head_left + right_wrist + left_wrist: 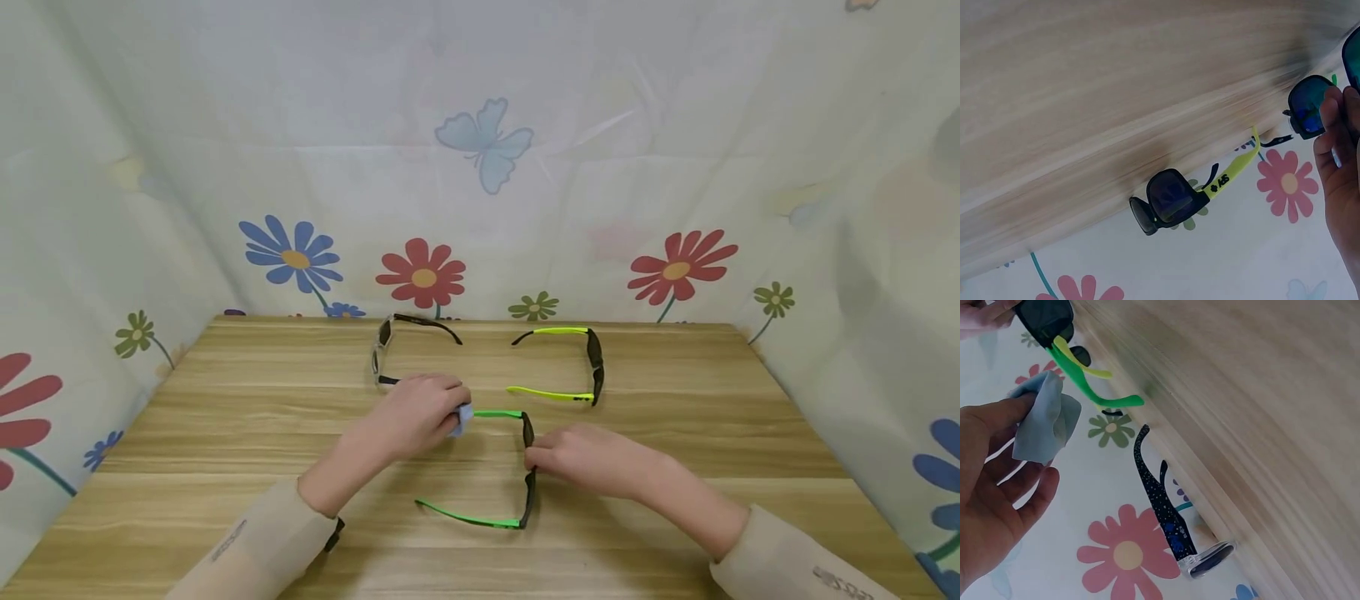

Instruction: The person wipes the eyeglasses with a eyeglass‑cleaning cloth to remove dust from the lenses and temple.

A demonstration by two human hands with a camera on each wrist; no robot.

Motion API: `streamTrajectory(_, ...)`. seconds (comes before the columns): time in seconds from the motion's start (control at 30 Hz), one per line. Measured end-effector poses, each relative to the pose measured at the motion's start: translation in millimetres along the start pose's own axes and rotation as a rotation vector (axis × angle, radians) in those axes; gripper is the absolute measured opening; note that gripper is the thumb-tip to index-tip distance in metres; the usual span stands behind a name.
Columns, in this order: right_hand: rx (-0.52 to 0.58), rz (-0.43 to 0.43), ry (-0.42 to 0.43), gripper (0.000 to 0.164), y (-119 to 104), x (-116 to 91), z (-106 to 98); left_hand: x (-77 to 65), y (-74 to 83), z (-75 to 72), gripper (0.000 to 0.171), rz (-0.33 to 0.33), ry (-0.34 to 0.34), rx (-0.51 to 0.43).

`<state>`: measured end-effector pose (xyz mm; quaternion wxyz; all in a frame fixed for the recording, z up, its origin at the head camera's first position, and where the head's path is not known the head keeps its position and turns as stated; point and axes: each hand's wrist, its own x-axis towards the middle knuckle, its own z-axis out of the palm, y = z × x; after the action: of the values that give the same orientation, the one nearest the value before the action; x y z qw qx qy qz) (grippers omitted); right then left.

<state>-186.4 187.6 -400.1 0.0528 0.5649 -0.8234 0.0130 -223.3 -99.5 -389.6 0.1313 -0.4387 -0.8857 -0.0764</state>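
My left hand (422, 414) pinches a folded light blue cloth (1047, 419) between thumb and fingers, close to the tip of one green arm. With its fingertips, my right hand (588, 458) grips the bridge of black-framed sunglasses (529, 500) with green arms. Their arms are unfolded and point left, and the lenses look blue-green in the right wrist view. Behind my left hand are clear-framed sunglasses (385, 333) with dark speckled arms (1163, 509); the hand partly hides the nearer arm. Black sunglasses (595, 354) with yellow arms stand unfolded beyond my right hand.
All three pairs are on a wood-grain table (225, 417). A white curtain (360, 167) printed with flowers and a butterfly hangs behind the table and along both sides. A small black item (335, 535) shows at my left cuff.
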Motion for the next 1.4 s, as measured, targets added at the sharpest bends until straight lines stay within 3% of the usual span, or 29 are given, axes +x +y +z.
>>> streamTrajectory(0.1,-0.04,-0.019,0.003,0.008,0.7,3.7,0.5,4.2,-2.9,4.2,0.005,-0.013,-0.011,-0.001)
streamTrajectory(0.43,-0.029,-0.067,0.082,0.018,11.5,6.6,7.2,31.5,-0.7,22.9,0.004,-0.004,-0.108,0.081)
streamTrajectory(0.67,-0.04,-0.059,0.064,0.021,10.8,6.9,4.9,47.3,5.9,22.8,0.004,-0.02,-0.128,0.087)
streamTrajectory(0.93,-0.041,-0.054,0.058,0.018,12.1,8.6,6.0,66.3,11.6,32.5,0.011,-0.013,-0.208,0.124)
streamTrajectory(1.17,-0.055,-0.072,0.06,0.017,12.9,9.0,7.0,75.5,18.2,37.6,0.006,0.01,-0.223,0.108)
streamTrajectory(1.4,-0.085,-0.076,0.029,0.016,11.6,11.0,5.4,77.3,12.6,42.2,0.01,-0.012,-0.205,0.021)
